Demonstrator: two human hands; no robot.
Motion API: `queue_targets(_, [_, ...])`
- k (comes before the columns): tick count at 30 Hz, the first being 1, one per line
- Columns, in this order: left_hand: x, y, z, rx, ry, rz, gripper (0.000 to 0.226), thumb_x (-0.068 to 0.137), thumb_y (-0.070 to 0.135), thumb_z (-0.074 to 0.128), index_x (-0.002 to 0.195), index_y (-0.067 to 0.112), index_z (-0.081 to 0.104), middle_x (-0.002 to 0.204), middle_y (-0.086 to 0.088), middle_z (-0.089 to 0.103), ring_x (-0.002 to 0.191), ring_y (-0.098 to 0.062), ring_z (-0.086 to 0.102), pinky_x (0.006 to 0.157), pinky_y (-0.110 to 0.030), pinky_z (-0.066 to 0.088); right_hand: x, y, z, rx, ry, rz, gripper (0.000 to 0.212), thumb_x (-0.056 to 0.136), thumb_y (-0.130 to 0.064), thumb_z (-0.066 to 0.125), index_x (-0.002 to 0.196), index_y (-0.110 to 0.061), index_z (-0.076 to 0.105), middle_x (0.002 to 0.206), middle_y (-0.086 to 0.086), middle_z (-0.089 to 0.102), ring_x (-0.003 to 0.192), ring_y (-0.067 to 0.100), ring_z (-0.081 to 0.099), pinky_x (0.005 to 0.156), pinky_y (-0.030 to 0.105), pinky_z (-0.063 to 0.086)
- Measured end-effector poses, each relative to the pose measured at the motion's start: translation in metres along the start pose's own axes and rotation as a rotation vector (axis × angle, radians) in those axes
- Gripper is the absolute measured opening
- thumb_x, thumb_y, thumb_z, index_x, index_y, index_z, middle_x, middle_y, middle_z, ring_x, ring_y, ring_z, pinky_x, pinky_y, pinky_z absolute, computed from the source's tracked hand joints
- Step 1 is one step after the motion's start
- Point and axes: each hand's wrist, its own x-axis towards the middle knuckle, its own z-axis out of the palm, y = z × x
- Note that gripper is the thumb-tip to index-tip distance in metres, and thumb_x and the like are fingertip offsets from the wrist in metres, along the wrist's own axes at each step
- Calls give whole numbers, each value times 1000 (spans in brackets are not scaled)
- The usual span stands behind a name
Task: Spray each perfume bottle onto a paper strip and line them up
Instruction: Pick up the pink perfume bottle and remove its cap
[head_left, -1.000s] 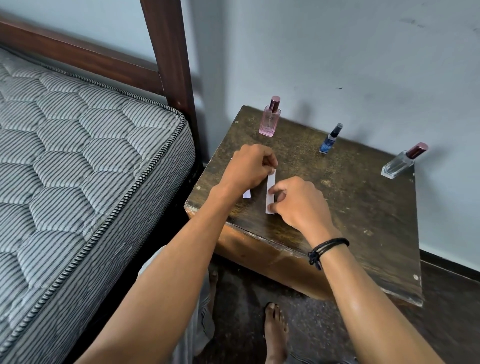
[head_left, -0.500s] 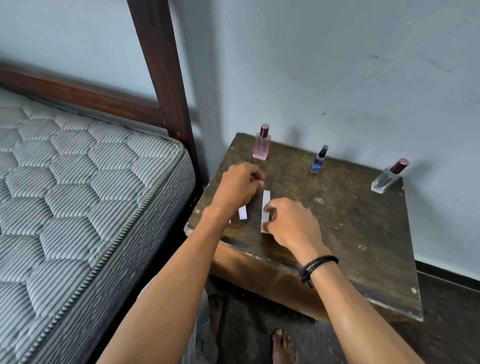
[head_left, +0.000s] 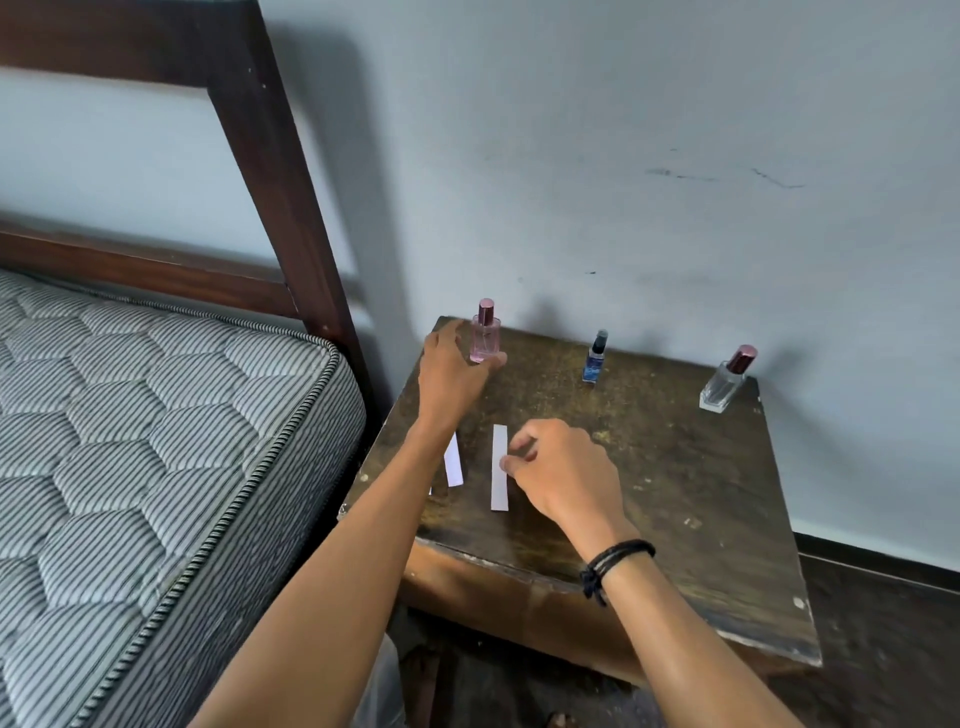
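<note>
"Where is the left hand (head_left: 449, 374)?"
"Spread open round the pink bottle (head_left: 485, 338) at the table's (head_left: 675, 493) back corner, thumb touching its base."
"The right hand (head_left: 563, 473)?"
"Curled, fingertips (head_left: 506, 464) at the paper strip's (head_left: 499, 467) right edge; pinching or not, I cannot tell."

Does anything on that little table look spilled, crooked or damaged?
Nothing is spilled: the pink perfume bottle, blue bottle and clear bottle stand on their bases. The left paper strip lies slightly askew to the middle strip, and the wooden table looks scuffed, with chipped edges.
</note>
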Motion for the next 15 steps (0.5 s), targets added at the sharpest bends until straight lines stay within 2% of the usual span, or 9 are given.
queue_targets(4, [10,6,12,59,24,-22,80,77,52,78,140,17,44,137,-7,51,122,-24,55,103,-44,46,0,3,-3,17,11,-1,16,95,-44,69,106,-32,70,102,-7,75,95,22,72,81,36,58])
queue_targets(6, [16,9,14,82,25,-29,72,77,52,77,134,18,48,131,-3,55,118,-22,57,99,-41,46,0,2,-3,7,14,-8,17,95,-44,69,106,-30,70,102,-7,75,96,23,72,80,36,58])
queue_targets(10, [21,9,11,135,23,-8,54,78,52,75,116,19,57,114,4,67,104,-19,63,94,-46,51,0,1,-2,0,16,-20,18,95,-43,68,107,-29,70,104,-6,74,97,24,71,79,35,55])
queue_targets(15, [16,15,6,189,17,22,25,84,36,72,100,24,56,100,8,64,101,-21,63,90,-40,48,-1,1,0,11,14,-27,17,95,-41,68,105,-28,70,104,-3,74,95,26,71,81,39,59])
